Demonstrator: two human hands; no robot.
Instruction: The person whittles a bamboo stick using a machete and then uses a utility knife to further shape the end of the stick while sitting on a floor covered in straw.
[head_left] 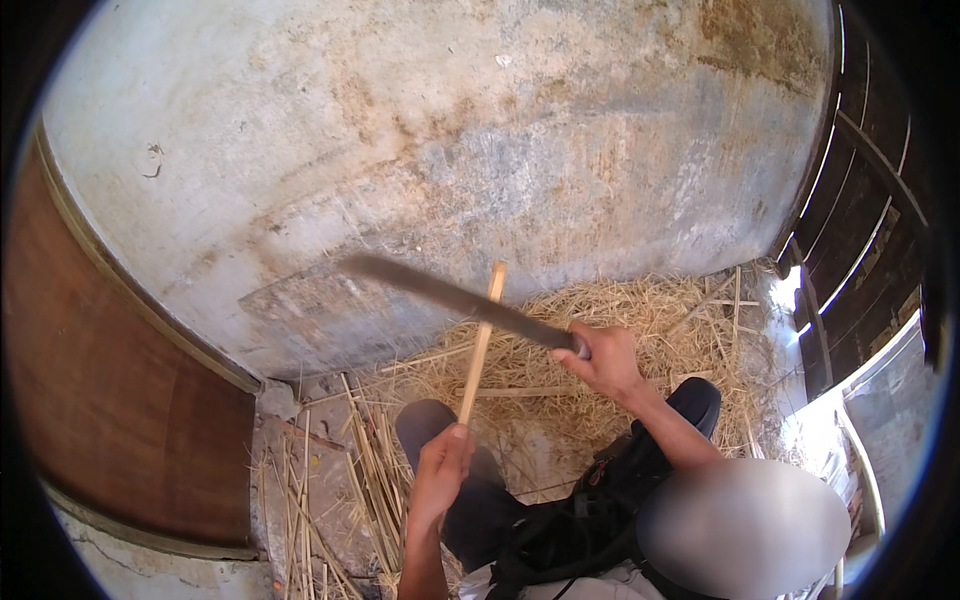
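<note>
My left hand (443,466) is closed round the lower end of a pale wooden strip (474,370), which points up and slightly right, away from me. In my right hand (603,358) is the handle of a long machete (440,290), its dark blade reaching up to the left. The blade crosses over the strip below its top end; whether the two touch I cannot tell. A little blur runs along the blade. Part of the handle is hidden inside my right fist.
A heap of straw-like shavings (640,310) lies against the stained wall (560,190). Several thin strips (365,480) are spread on the floor at my left, near a brown wooden panel (130,370). Dark planks (860,220) stand at the right. My bent knees (695,400) flank the work.
</note>
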